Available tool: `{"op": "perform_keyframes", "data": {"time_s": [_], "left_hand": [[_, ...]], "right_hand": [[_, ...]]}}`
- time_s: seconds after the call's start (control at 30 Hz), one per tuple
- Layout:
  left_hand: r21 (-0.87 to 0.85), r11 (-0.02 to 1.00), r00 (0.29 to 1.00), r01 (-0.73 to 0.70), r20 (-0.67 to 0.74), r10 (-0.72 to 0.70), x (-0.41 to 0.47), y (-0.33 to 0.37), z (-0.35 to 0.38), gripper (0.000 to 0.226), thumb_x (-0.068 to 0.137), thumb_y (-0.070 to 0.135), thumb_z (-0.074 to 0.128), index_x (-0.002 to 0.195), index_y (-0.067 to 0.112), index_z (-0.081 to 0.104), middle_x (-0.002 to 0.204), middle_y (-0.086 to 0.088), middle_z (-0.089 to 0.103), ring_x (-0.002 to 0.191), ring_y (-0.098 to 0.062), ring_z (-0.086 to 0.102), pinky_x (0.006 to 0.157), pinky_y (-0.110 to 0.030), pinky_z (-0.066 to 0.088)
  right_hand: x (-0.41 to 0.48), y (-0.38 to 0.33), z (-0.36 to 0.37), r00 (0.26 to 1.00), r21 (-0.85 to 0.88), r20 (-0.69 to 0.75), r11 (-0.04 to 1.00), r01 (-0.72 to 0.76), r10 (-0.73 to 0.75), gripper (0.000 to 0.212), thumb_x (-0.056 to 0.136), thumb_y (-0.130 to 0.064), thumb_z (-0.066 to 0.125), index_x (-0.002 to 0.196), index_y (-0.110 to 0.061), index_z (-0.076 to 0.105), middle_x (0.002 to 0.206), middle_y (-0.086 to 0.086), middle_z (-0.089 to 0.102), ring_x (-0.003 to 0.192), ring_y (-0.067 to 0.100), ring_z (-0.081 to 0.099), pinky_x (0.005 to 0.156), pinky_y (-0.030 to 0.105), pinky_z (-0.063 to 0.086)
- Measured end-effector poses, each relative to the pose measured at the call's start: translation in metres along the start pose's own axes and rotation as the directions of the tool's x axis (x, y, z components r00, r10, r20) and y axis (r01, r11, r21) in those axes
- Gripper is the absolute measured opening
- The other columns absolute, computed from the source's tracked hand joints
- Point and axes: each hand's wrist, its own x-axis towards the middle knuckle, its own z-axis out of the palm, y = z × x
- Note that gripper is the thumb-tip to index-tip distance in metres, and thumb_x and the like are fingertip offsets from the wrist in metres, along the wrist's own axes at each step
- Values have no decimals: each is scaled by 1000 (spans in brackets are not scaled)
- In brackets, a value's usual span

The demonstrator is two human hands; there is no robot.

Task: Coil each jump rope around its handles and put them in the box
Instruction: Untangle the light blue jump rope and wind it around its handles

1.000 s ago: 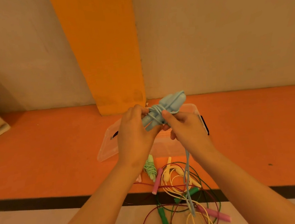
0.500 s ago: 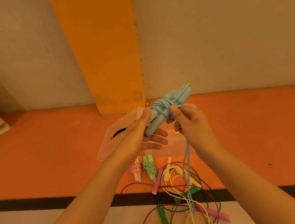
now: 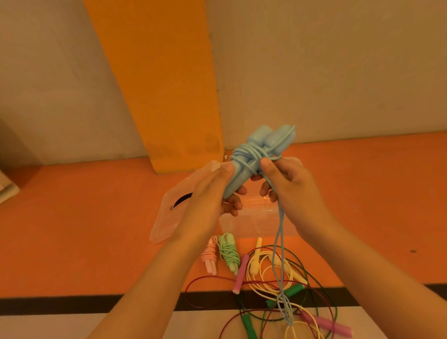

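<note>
Blue jump rope [image 3: 258, 152] was held up mid-frame above the clear box [image 3: 256, 222], its two handles side by side and tipped toward 1 o'clock, with several wraps bunched round their middle. Left hand [image 3: 208, 197] gripped the lower handle ends, thumb on top, fingers curled underneath. Right hand [image 3: 293, 187] pinched the cord between thumb and forefinger right at the wraps, the other fingers loosely curled. Loose tail [image 3: 281, 245] hung from that pinch toward 6 o'clock as a doubled strand, ending in the pile on the floor. Judgement: mid-coil, a fair length left to wind. Doing it well called for a firm left grip so the handles didn't scissor, each turn laid beside the last instead of on one lump, light tension through the pinch, and the tail lifted out of the pile before pulling, since it looked crossed with other cords. Tuck the end under a wrap to finish. Box sat open at 6 o'clock of the bundle, lid [image 3: 167, 217] leaning at its 9 o'clock. Coiled pink rope [image 3: 210, 259] and coiled green rope [image 3: 229, 252] lay at the box's 7 o'clock, neither inside. Yellow rope [image 3: 253, 265], dark green rope [image 3: 249, 329] and magenta-handled rope [image 3: 239, 274] lay tangled at 6 o'clock.
</note>
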Motion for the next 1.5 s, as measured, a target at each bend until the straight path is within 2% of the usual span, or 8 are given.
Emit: {"op": "perform_keyframes", "data": {"time_s": [0.33,0.57,0.83,1.03,1.2,1.3,1.4,1.5], "left_hand": [[346,897,960,-276,49,277,2,-5,-9,19,100,21,51,104,18,69,100,2,69,80,-13,69,67,-23,53],[420,836,921,-353,-2,390,3,-6,-10,20,93,11,61,86,29,66,104,3,69,90,-2,65,73,-13,48],[383,875,927,-298,-102,360,6,-19,-6,3,82,30,65,83,28,67,90,11,69,91,-11,66,81,-36,52],[322,908,936,-267,-139,325,7,-25,1,7,82,23,72,80,19,66,87,5,69,80,-7,63,74,-28,49],[238,940,940,-243,-180,288,5,-25,9,16,76,30,71,80,17,65,87,-4,68,83,-15,63,77,-35,50],[225,948,938,-223,-214,271,4,-29,12,11,80,17,75,79,17,64,82,1,67,79,-10,62,72,-30,48],[299,921,916,-251,-235,326,5,-29,14,22,78,3,76,77,20,60,81,8,65,77,-3,62,73,-24,51],[395,866,877,-307,-236,419,7,-31,13,28,73,3,78,78,22,58,90,9,65,89,-14,63,80,-34,53]], "right_hand": [[-1,1,-1,1000,11,-4,1000,13,-13,24,99,-18,47,89,-4,64,62,-30,60,49,-1,50,51,15,40],[0,5,2,1000,-8,3,1000,29,-29,19,99,-16,47,92,-7,62,72,-37,59,53,0,54,51,16,42],[-1,15,7,987,77,31,984,-162,160,27,101,-24,42,96,-6,62,75,13,64,48,15,61,50,21,51],[-3,16,10,976,99,14,971,-218,217,31,103,-28,37,97,-9,60,81,11,64,48,10,59,50,21,48],[-4,13,11,968,107,11,962,-251,251,36,102,-35,33,94,-15,62,80,10,66,46,8,57,49,22,47],[-5,12,13,959,49,25,958,-282,281,39,104,-35,28,95,-16,60,80,10,65,42,6,55,47,20,46],[-8,11,16,931,88,79,927,-364,358,44,104,-32,23,92,-14,62,73,8,66,42,10,56,49,23,46],[-11,8,18,921,169,90,905,-389,379,44,104,-27,26,82,-15,62,66,4,65,43,12,54,51,25,44]]}}
